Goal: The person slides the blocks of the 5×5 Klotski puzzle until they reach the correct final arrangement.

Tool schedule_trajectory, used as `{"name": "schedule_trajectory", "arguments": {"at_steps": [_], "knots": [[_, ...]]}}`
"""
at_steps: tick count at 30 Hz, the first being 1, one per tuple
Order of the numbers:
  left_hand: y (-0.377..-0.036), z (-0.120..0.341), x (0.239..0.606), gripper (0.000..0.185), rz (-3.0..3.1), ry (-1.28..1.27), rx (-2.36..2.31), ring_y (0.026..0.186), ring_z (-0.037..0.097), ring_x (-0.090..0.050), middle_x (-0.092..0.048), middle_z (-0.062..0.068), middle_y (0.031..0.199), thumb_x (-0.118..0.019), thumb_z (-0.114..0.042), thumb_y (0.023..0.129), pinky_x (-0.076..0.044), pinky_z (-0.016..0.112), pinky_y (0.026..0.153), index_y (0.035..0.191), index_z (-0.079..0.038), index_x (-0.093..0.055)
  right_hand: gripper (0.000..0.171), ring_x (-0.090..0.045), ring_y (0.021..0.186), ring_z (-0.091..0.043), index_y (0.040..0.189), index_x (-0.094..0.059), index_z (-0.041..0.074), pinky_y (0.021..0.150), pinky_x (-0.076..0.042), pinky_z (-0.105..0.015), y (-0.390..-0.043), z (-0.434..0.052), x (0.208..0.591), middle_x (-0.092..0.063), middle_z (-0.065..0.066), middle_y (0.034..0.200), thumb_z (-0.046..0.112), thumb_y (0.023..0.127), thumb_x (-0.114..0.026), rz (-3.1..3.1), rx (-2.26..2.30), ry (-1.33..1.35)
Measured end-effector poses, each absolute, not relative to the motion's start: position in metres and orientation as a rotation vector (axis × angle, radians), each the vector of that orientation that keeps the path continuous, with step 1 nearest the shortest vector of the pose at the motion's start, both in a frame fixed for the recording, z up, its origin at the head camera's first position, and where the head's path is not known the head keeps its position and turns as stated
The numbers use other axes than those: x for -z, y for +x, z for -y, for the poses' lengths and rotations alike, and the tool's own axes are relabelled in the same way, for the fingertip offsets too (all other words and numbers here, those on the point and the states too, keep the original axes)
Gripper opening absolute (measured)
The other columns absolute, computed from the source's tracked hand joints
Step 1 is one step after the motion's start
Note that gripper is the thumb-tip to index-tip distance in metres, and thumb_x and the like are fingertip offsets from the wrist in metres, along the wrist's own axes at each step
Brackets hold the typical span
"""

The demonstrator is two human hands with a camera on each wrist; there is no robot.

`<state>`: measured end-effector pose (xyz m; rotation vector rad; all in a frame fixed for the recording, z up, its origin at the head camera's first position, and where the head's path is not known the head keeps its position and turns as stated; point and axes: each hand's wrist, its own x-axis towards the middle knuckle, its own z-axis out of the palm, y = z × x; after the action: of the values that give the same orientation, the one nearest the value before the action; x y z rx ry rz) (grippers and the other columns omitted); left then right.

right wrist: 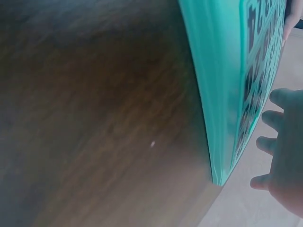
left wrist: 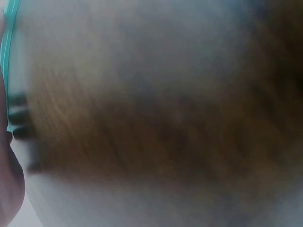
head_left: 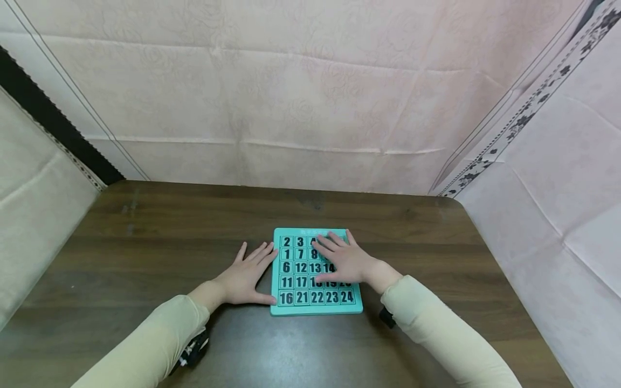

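Cream sleeves (head_left: 160, 345), flat hands on square teal puzzle (head_left: 315, 308) (glossy plastic).

Head view: bright, even, soft light; sharp focus mid-frame. Pale sheen on dark brown wooden desk (head_left: 310, 350) at near edge. Faint soft shadows under both hands. Wide-angle bend: backdrop seams and desk edges curve toward frame borders.
Left wrist view: heavily blurred, desk grain smeared, nothing crisp, dim brown centre, washed-out grey margins.
Right wrist view: desk out of focus; flat teal plastic number-puzzle board (right wrist: 222, 94) edge moderately sharp, evenly lit.
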<state>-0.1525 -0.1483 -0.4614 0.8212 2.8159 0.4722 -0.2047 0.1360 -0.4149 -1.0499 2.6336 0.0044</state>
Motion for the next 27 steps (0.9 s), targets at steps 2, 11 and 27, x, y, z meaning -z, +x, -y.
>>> {"name": "schedule_trajectory", "arguments": {"at_steps": [2,11,27], "knots": [[-0.153,0.148,0.462,0.110,-2.818,0.816,-0.468,0.145,0.030,-0.013,-0.014,0.011,0.157,-0.053,-0.078,0.071,0.000,0.062,0.112,0.150,-0.008,-0.021,0.086,-0.008,0.147,-0.027,0.151,-0.017,0.022,0.113,0.000,-0.061,-0.205,-0.133,0.416,-0.014,-0.001,0.158,0.071,0.085,-0.041,-2.632,-0.024,-1.043],[-0.153,0.148,0.462,0.109,-2.822,0.834,-0.490,0.145,0.031,-0.015,-0.016,0.013,0.157,-0.055,-0.076,0.071,-0.001,0.063,0.111,0.149,-0.007,-0.023,0.085,-0.007,0.147,-0.023,0.151,-0.017,0.024,0.114,0.003,-0.059,-0.207,-0.132,0.420,-0.012,0.002,0.158,0.072,0.085,-0.039,-2.623,-0.052,-0.999],[-0.152,0.149,0.462,0.109,-2.816,0.832,-0.495,0.145,0.031,-0.014,-0.014,0.013,0.157,-0.055,-0.076,0.072,0.000,0.062,0.112,0.149,-0.007,-0.022,0.082,-0.009,0.146,-0.027,0.150,-0.023,0.023,0.113,0.002,-0.060,-0.207,-0.151,0.415,-0.018,0.000,0.158,0.070,0.085,-0.042,-2.632,0.047,-0.955]]}}
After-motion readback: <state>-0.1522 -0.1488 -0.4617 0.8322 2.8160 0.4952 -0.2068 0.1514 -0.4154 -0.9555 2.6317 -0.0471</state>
